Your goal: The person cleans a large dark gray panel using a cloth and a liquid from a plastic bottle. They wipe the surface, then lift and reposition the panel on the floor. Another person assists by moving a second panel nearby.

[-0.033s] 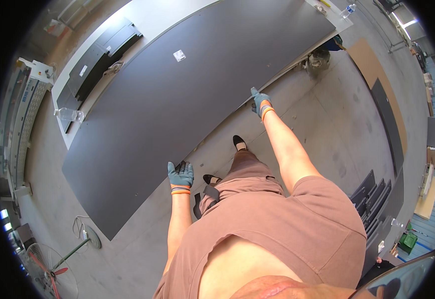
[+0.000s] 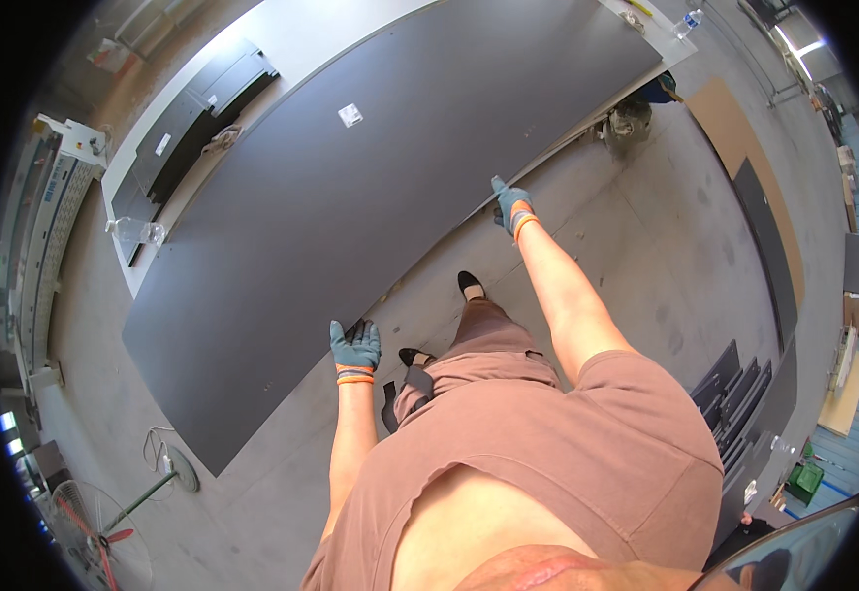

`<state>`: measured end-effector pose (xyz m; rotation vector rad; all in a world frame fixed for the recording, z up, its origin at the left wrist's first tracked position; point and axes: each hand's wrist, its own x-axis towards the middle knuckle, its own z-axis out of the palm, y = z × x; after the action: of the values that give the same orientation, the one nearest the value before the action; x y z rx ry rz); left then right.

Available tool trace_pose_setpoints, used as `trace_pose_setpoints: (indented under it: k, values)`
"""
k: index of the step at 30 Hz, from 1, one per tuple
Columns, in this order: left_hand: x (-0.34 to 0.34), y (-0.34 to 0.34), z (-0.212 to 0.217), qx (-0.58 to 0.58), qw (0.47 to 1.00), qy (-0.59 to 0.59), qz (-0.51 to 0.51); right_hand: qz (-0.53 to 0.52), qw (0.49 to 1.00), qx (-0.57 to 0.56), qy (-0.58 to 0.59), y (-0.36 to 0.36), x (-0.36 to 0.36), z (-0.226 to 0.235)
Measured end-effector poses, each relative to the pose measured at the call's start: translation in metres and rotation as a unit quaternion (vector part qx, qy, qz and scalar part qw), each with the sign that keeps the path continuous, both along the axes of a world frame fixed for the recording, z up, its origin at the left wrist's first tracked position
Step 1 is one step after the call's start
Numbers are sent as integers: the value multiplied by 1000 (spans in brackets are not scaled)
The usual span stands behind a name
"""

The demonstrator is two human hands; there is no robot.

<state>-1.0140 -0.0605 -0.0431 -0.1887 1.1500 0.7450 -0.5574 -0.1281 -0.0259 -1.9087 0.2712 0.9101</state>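
A large dark grey panel (image 2: 350, 217) lies slantwise over a white table, its near left end jutting out past the tabletop. A small white label (image 2: 350, 115) is on its upper face. My left hand (image 2: 355, 349), in a blue-grey glove with an orange cuff, holds the near long edge, its thumb by the edge and the fingertips partly hidden. Farther right along that same edge, my right hand (image 2: 514, 205), gloved alike, grips with the thumb on top and the fingers curled below.
The white table (image 2: 296, 49) also carries dark folded metal parts (image 2: 193, 113) and a clear bottle (image 2: 136, 230). A pedestal fan (image 2: 104, 540) stands at lower left. Dark panels (image 2: 734, 394) are stacked upright at right. Brown board (image 2: 734, 128) lies beyond the table.
My right hand and the panel have shifted very slightly to the left. Both hands keep their hold on the edge.
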Motion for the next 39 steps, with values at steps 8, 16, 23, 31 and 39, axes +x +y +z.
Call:
trace_pose_setpoints:
  k: [8,16,23,31,39]
  values:
    - [93,0,-17,-4,997,-7,80,25,991,51,125,-6,51,13]
    - [102,-2,-34,32,993,50,105,86,977,60,186,-7,65,27]
    - [110,-13,-36,41,989,46,133,57,981,101,154,-15,62,15]
    - [79,-54,-32,37,990,31,131,89,979,142,116,-49,32,-7]
    - [0,-101,-29,40,986,32,156,137,957,159,203,-131,-48,-14]
